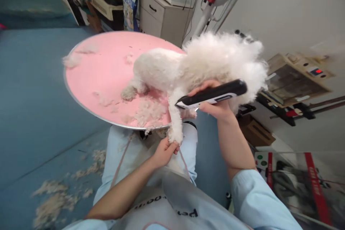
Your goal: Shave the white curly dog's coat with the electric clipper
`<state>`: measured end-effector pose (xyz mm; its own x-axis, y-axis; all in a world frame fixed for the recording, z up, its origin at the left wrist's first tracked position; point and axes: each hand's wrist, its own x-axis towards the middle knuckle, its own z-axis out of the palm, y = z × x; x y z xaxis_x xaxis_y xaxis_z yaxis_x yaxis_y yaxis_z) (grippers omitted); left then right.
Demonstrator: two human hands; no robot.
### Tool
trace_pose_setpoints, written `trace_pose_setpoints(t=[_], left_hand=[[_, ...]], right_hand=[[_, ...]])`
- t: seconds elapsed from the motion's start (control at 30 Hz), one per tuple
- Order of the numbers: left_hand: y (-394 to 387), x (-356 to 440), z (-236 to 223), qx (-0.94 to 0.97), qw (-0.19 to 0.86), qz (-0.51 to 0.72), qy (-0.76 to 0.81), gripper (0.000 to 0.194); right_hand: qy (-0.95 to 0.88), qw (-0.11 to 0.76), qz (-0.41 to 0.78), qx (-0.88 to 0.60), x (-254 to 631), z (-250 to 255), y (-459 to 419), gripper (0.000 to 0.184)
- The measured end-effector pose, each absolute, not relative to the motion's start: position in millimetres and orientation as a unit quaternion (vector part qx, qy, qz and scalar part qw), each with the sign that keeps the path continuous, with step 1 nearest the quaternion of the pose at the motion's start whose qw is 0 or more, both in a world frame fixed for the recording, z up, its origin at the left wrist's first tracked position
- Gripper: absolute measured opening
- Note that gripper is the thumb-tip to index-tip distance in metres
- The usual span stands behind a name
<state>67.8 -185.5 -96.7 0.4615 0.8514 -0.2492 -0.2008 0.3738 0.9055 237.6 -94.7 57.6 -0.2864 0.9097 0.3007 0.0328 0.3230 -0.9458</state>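
A fluffy white dog (159, 65) is on a round pink table (113, 48), its body cut short and its head and neck still in long curls. My left hand (165, 152) is closed around the paw of one front leg (175, 120), which stretches over the table's near rim toward me. My right hand (215, 106) grips a black and white hair clipper (212, 95). The clipper's blade end touches or nearly touches the upper part of that leg. Part of the other front paw (190, 114) shows below the clipper.
Cut fur (151, 111) lies on the table, and more clumps (55, 197) cover the blue floor. A white jointed arm (212, 0) stands behind the dog. Drawers (152, 9) are at the back, a wooden box (293, 75) hangs on the right wall.
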Motion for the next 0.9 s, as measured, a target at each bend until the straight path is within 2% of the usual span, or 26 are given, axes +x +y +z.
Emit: trace_pose_setpoints(t=[0.17, 0.27, 0.33, 0.4, 0.53, 0.6, 0.7, 0.9], left_hand=[[-185.8, 55.4, -108.5, 0.475, 0.725, 0.336, 0.368, 0.063], [-187.0, 46.3, -116.9, 0.488, 0.721, 0.33, 0.365, 0.064], [-186.9, 39.8, -117.4, 0.482, 0.729, 0.329, 0.358, 0.064], [-186.4, 33.9, -113.7, 0.478, 0.736, 0.325, 0.351, 0.063], [-185.9, 24.7, -103.5, 0.483, 0.736, 0.315, 0.354, 0.064], [-187.1, 20.5, -100.6, 0.488, 0.733, 0.313, 0.356, 0.063], [-191.2, 13.9, -98.6, 0.502, 0.724, 0.306, 0.361, 0.062], [-198.2, 6.4, -97.5, 0.485, 0.713, 0.317, 0.394, 0.06]], right_hand=[[-0.624, 0.364, 0.604, -0.338, 236.7, 25.9, -91.8, 0.047], [-0.601, 0.361, 0.655, -0.282, 255.2, 3.1, -108.7, 0.045], [-0.571, 0.394, 0.674, -0.253, 269.0, -11.8, -124.0, 0.044], [-0.528, 0.476, 0.653, -0.26, 276.1, -24.1, -136.1, 0.046], [-0.352, 0.73, 0.455, -0.368, 262.4, -30.9, -133.4, 0.05], [-0.289, 0.794, 0.371, -0.384, 249.0, -26.3, -120.0, 0.045], [-0.282, 0.795, 0.385, -0.374, 232.5, -20.3, -99.3, 0.043], [-0.324, 0.695, 0.549, -0.332, 213.4, -30.9, -83.5, 0.041]])
